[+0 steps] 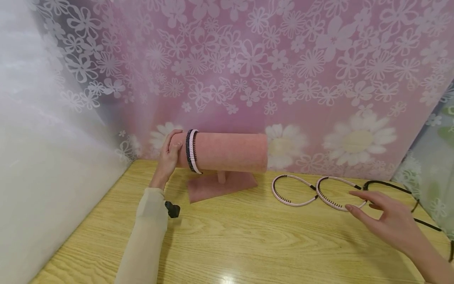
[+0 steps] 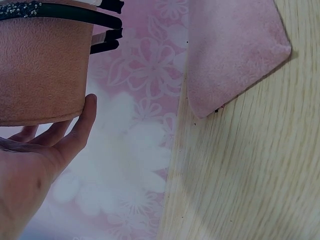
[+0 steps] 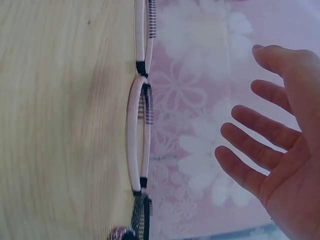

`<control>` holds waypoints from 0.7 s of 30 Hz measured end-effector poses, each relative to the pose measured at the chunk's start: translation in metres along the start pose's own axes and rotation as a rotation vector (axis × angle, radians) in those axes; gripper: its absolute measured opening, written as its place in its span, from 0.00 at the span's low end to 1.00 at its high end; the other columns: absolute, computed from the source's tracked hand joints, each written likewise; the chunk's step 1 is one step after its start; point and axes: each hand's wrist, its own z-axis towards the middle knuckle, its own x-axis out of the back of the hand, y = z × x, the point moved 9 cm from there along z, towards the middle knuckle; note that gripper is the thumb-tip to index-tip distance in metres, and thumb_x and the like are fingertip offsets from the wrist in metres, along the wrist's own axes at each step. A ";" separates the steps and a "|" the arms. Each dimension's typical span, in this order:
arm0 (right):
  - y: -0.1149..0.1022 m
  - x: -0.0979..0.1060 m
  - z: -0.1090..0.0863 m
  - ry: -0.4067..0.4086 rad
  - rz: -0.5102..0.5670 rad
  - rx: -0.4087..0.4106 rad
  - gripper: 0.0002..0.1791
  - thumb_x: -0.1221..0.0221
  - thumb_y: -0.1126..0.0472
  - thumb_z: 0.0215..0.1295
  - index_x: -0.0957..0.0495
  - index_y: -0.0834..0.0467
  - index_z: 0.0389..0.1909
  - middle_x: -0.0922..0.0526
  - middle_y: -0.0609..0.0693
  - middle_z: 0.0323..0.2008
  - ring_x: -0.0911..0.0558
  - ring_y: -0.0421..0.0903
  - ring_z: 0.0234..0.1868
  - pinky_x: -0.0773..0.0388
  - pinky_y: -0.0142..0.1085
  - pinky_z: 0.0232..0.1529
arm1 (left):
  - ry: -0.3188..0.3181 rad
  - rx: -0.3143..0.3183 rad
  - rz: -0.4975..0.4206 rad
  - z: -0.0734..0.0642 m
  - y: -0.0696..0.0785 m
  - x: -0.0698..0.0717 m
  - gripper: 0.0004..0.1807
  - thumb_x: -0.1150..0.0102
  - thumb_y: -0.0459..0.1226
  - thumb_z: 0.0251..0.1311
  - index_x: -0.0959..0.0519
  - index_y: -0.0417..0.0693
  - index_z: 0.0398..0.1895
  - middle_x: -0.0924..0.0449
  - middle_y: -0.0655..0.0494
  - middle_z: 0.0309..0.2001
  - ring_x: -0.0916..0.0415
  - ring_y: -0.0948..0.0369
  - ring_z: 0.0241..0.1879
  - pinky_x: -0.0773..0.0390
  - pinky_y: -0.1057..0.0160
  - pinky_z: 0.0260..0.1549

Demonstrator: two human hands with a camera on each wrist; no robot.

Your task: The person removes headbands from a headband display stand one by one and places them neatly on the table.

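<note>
A pink plush headband stand has a horizontal roll on a short post and a flat base. At its left end my left hand grips the roll, thumb in front and fingers over the top and behind. Two headbands circle the roll near that hand: a dark glittery one and a white toothed one. My right hand hovers over the table at the right, fingers apart and holding nothing. Nearest to it lies a pale pink headband with inner teeth. In the right wrist view its fingers are loosely spread.
Another pale pink headband lies to the left, its tips against the neighbouring one. Black headbands lie at the right edge, partly behind my right hand. A pink flowered curtain hangs behind the wooden table.
</note>
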 end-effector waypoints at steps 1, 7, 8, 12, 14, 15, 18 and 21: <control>-0.002 -0.001 0.001 0.002 0.011 0.007 0.24 0.31 0.54 0.52 0.21 0.42 0.52 0.25 0.24 0.43 0.38 0.08 0.45 0.37 0.08 0.38 | -0.004 0.005 -0.004 -0.002 0.004 0.000 0.23 0.55 0.52 0.68 0.34 0.63 0.65 0.38 0.61 0.67 0.33 0.52 0.58 0.36 0.46 0.58; -0.015 -0.003 0.007 0.030 0.043 0.072 0.26 0.29 0.57 0.50 0.21 0.41 0.52 0.28 0.18 0.45 0.35 0.09 0.43 0.35 0.09 0.37 | 0.005 -0.012 0.009 -0.004 0.009 0.000 0.22 0.55 0.53 0.67 0.34 0.68 0.63 0.38 0.62 0.66 0.34 0.53 0.57 0.37 0.46 0.58; -0.017 -0.003 0.009 0.037 0.038 0.085 0.26 0.29 0.58 0.49 0.21 0.41 0.52 0.28 0.19 0.46 0.35 0.09 0.42 0.35 0.10 0.36 | 0.010 -0.016 0.013 -0.003 0.005 0.000 0.22 0.55 0.55 0.67 0.34 0.70 0.63 0.37 0.63 0.66 0.33 0.54 0.57 0.36 0.46 0.58; -0.026 -0.004 0.014 0.062 0.022 0.128 0.27 0.28 0.58 0.47 0.20 0.42 0.51 0.25 0.24 0.47 0.35 0.10 0.41 0.33 0.12 0.34 | 0.013 -0.025 0.011 -0.001 0.000 0.000 0.24 0.55 0.56 0.66 0.34 0.67 0.64 0.37 0.64 0.65 0.33 0.54 0.57 0.36 0.47 0.58; -0.030 -0.006 0.018 0.060 0.014 0.135 0.26 0.28 0.58 0.47 0.20 0.43 0.51 0.21 0.33 0.46 0.35 0.10 0.39 0.34 0.11 0.34 | 0.009 -0.026 -0.002 0.000 0.000 0.000 0.25 0.55 0.55 0.67 0.35 0.64 0.65 0.36 0.63 0.65 0.32 0.53 0.57 0.36 0.47 0.57; -0.031 -0.007 0.020 0.054 0.018 0.135 0.26 0.29 0.58 0.48 0.20 0.44 0.51 0.19 0.38 0.47 0.35 0.10 0.40 0.34 0.11 0.35 | 0.007 -0.024 -0.008 0.000 -0.001 0.000 0.25 0.55 0.55 0.67 0.35 0.63 0.65 0.36 0.63 0.65 0.32 0.53 0.57 0.36 0.47 0.57; -0.038 -0.008 0.025 0.050 0.025 0.144 0.26 0.29 0.59 0.49 0.20 0.47 0.52 0.17 0.51 0.46 0.36 0.10 0.43 0.36 0.09 0.39 | 0.001 -0.005 -0.021 0.001 -0.002 0.000 0.25 0.55 0.53 0.67 0.35 0.63 0.65 0.36 0.63 0.65 0.32 0.53 0.56 0.35 0.47 0.57; -0.044 -0.010 0.030 0.055 0.037 0.158 0.26 0.30 0.60 0.49 0.21 0.47 0.53 0.18 0.44 0.47 0.36 0.11 0.46 0.37 0.09 0.41 | -0.005 0.016 -0.023 0.000 0.001 0.000 0.24 0.55 0.52 0.67 0.35 0.63 0.65 0.38 0.63 0.66 0.33 0.54 0.57 0.36 0.48 0.57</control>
